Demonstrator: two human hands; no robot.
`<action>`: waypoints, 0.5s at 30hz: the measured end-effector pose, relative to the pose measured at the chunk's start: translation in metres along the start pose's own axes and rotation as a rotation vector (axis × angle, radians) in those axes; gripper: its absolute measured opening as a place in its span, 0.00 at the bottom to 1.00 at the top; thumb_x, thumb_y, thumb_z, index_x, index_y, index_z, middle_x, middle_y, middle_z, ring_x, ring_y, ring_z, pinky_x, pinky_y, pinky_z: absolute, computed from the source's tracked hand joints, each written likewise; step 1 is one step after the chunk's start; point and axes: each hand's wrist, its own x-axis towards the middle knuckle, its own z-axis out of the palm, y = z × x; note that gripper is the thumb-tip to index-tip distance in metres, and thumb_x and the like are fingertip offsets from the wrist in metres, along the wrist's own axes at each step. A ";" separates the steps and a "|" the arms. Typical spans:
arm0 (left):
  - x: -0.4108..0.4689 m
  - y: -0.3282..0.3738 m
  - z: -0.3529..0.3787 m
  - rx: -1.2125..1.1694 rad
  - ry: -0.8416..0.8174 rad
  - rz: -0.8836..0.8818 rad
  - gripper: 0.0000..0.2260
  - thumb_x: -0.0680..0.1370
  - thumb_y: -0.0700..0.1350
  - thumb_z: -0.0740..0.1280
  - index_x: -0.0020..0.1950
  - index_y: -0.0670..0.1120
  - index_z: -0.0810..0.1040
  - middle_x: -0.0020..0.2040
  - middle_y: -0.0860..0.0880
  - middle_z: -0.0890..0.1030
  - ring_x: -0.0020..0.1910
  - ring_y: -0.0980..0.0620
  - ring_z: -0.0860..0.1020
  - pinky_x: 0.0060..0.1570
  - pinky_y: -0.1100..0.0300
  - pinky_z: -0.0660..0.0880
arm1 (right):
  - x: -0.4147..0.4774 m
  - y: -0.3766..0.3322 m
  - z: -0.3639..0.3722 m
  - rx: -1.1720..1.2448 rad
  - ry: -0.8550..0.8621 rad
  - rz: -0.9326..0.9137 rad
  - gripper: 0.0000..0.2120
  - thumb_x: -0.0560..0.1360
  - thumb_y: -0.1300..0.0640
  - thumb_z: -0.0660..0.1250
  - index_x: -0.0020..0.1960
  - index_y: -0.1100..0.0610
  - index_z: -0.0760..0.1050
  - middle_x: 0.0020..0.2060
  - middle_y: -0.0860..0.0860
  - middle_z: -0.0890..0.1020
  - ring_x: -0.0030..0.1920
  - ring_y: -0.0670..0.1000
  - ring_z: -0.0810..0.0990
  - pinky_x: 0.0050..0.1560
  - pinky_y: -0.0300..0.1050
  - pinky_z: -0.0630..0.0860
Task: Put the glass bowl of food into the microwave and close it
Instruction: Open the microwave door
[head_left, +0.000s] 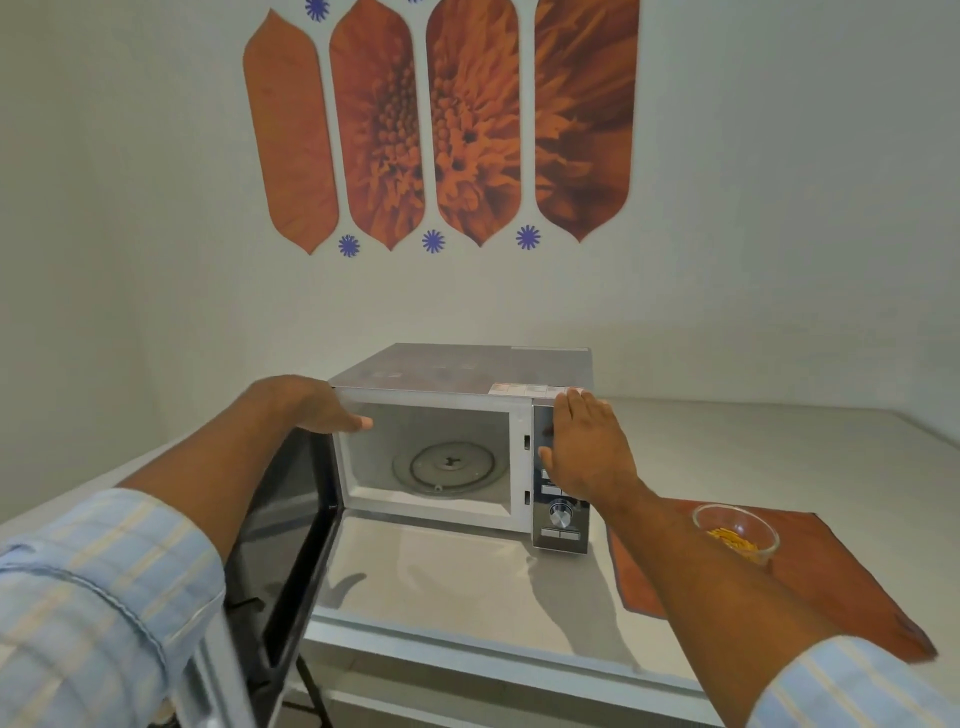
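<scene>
Two bare hands are up at the microwave (462, 441), which sits toward the back of the white counter (457, 582), close to the wall. Its door (291, 540) hangs wide open on the left, past the counter's left edge, and the cavity shows only the glass turntable (448, 466). The left hand (317, 408) curls over the door's top edge by the oven's upper left corner, thumb pointing into the opening. The right hand (584, 447) lies flat and open against the control panel (561, 514), fingers spread upward, gripping nothing; the round dial (560, 514) shows just below its wrist. The glass bowl (736, 532), with yellow food in the bottom, stands on an orange-brown cloth (810, 577) near the counter's right front, just beyond the right forearm and well apart from both hands.
</scene>
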 end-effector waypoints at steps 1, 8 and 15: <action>0.001 -0.003 0.002 0.010 0.010 -0.010 0.45 0.76 0.76 0.61 0.83 0.46 0.66 0.84 0.45 0.68 0.81 0.40 0.67 0.78 0.44 0.66 | 0.000 0.000 0.000 -0.003 0.004 0.000 0.39 0.78 0.38 0.62 0.80 0.60 0.58 0.78 0.60 0.66 0.79 0.61 0.62 0.80 0.59 0.58; 0.004 -0.029 0.021 -0.002 0.068 -0.056 0.45 0.74 0.77 0.63 0.79 0.45 0.71 0.79 0.45 0.74 0.76 0.42 0.74 0.71 0.47 0.72 | 0.001 0.000 0.006 0.004 0.014 0.012 0.40 0.78 0.37 0.63 0.80 0.60 0.58 0.78 0.59 0.66 0.79 0.61 0.62 0.80 0.59 0.58; 0.017 -0.044 0.043 0.087 0.152 -0.045 0.37 0.75 0.78 0.57 0.61 0.49 0.83 0.56 0.50 0.81 0.63 0.45 0.79 0.75 0.38 0.67 | 0.001 -0.003 0.010 0.011 0.057 0.044 0.39 0.78 0.38 0.65 0.80 0.60 0.59 0.78 0.59 0.66 0.80 0.60 0.62 0.80 0.57 0.56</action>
